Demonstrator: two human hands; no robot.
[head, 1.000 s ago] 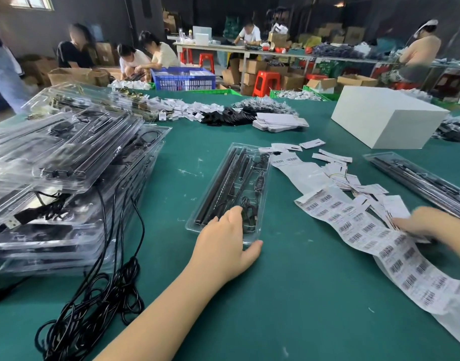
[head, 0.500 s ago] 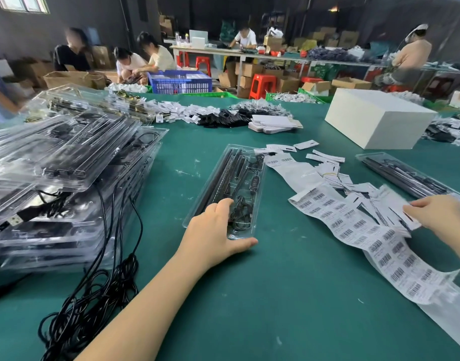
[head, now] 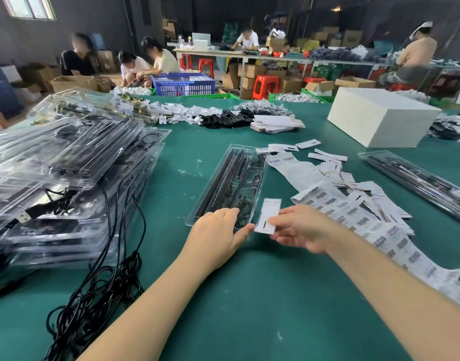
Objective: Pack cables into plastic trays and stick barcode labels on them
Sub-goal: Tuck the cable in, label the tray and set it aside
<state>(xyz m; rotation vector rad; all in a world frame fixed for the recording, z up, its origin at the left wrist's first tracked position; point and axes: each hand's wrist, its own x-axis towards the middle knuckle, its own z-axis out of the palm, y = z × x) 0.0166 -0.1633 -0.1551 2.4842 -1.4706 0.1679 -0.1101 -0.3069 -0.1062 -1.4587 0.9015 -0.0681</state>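
Observation:
A clear plastic tray with black cables and rods inside lies on the green table in the middle. My left hand holds its near end, fingers on top and thumb at the edge. My right hand pinches a small white label just right of the tray's near corner. A long strip of barcode labels trails across the table to the right.
A tall stack of filled clear trays stands at the left, with loose black cables hanging down in front. Another filled tray lies at the right. A white box sits at the back right. Several people work behind the table.
My right hand has come left from the label pile with one white label, up to the tray's near corner. My left hand stays on the tray.

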